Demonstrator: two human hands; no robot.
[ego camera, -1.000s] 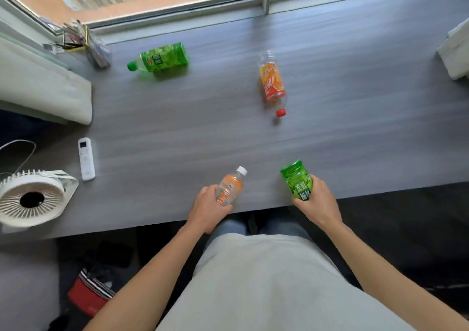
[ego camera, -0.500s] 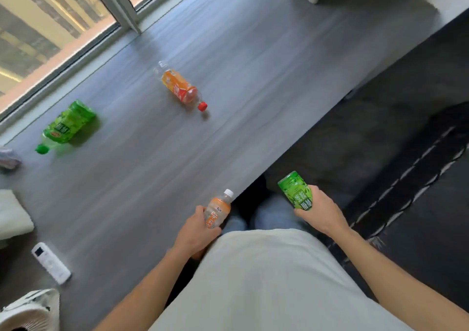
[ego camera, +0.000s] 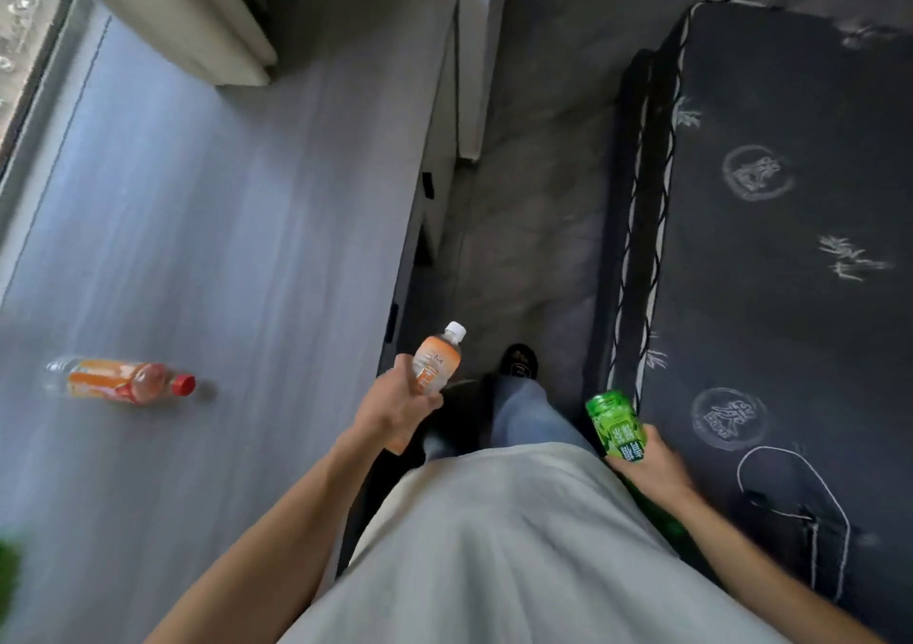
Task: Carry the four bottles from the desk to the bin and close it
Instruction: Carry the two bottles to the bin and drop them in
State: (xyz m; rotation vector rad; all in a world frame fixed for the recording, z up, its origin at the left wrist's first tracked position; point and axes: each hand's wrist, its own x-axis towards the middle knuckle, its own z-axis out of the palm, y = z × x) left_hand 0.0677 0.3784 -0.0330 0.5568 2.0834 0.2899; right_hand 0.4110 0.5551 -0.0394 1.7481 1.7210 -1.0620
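Just off the near right edge of the grey wood-grain surface (ego camera: 222, 248), the left hand (ego camera: 395, 408) is wrapped round the lower body of a small clear plastic bottle with a peach-orange label and white cap (ego camera: 437, 358), cap pointing up and away. Further right, over the dark floor beside a black patterned rug (ego camera: 780, 258), the right hand (ego camera: 652, 465) grips a green plastic bottle with a green printed label (ego camera: 615, 426) round its middle, one end uppermost; whether that end is base or cap I cannot tell. A clear plastic bottle with an orange label and red cap (ego camera: 121, 380) lies on its side on the surface at the left, and a green blur at the near left corner may be the fourth. No bin is in view. Such bottles look light and thin-walled, likely to dent under a hard squeeze and to roll when laid down; the smooth film labels may be slippery. A mid-body wrap is probably the safest hold, and the lying one is best taken across its barrel.
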